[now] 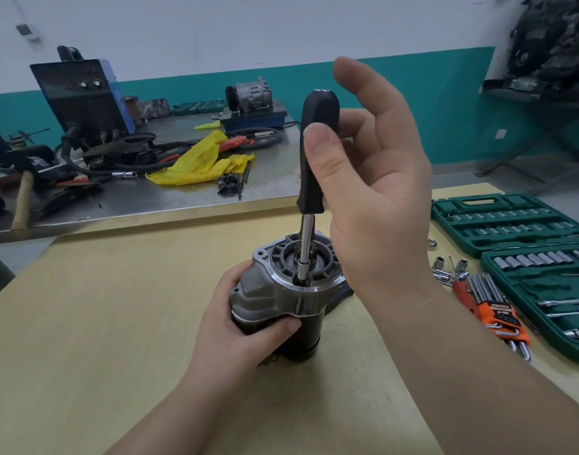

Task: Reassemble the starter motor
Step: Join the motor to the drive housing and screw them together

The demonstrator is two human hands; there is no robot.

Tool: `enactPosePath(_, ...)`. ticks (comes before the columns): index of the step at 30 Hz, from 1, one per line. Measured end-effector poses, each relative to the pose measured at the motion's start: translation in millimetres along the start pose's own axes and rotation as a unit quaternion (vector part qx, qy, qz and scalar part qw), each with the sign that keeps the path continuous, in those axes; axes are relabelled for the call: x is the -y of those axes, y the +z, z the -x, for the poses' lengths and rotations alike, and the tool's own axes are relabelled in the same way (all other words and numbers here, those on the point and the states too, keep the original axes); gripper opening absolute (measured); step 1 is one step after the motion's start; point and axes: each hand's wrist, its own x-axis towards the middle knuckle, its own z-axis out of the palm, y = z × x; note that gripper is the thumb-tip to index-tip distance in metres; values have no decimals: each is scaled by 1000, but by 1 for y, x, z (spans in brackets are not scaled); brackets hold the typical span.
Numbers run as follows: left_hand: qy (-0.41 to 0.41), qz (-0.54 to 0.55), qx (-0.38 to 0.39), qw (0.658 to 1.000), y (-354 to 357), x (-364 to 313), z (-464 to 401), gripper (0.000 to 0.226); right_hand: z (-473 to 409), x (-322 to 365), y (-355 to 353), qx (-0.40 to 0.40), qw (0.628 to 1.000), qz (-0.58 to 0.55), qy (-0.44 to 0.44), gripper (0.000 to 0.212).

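The starter motor stands upright on the wooden table, its grey aluminium nose housing on top and its black body below. My left hand grips the black body from the left. A socket driver with a black handle and a steel shaft stands vertically, its tip down inside the open nose housing near the front rim. My right hand pinches the black handle between the thumb and fingers, with the index finger raised above the handle's top.
An open green socket set case lies at the right with loose sockets and an orange hex key set beside it. Behind stands a metal bench cluttered with a yellow cloth, a hammer, cables, a welder box and a compressor.
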Motion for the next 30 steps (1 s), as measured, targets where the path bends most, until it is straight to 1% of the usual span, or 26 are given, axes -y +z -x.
enactPosePath(5,9,-5,-2,1000,0,2,0,81,-1,1,1,-13,1000,8,2,30)
enactPosePath(8,7,-1,-2,1000,0,2,0,81,1,1,-3,-5,999,-36,22,24)
enactPosePath(10,6,2,-1,1000,0,1,0,81,1,2,-4,1,997,-62,46,27)
enactPosePath(12,1,3,2,1000,0,0,0,81,1,4,-3,1,997,-68,49,26)
enactPosePath(15,-1,6,3,1000,1,0,0,80,1,6,0,5,998,-58,26,26)
enactPosePath(19,-5,10,1,1000,1,-1,1,80,0,4,1,11,999,-31,-1,36)
enactPosePath(23,-7,6,0,1000,0,-1,1,82,-2,3,1,-2,1000,3,-4,38)
enactPosePath(25,-8,5,0,1000,1,0,0,83,-2,3,0,-7,1000,9,3,34)
enactPosePath(27,-10,3,0,1000,0,0,0,82,-1,2,-1,4,1000,0,17,30)
enactPosePath(30,-10,0,1,1000,0,2,0,83,0,4,-5,44,994,-68,68,32)
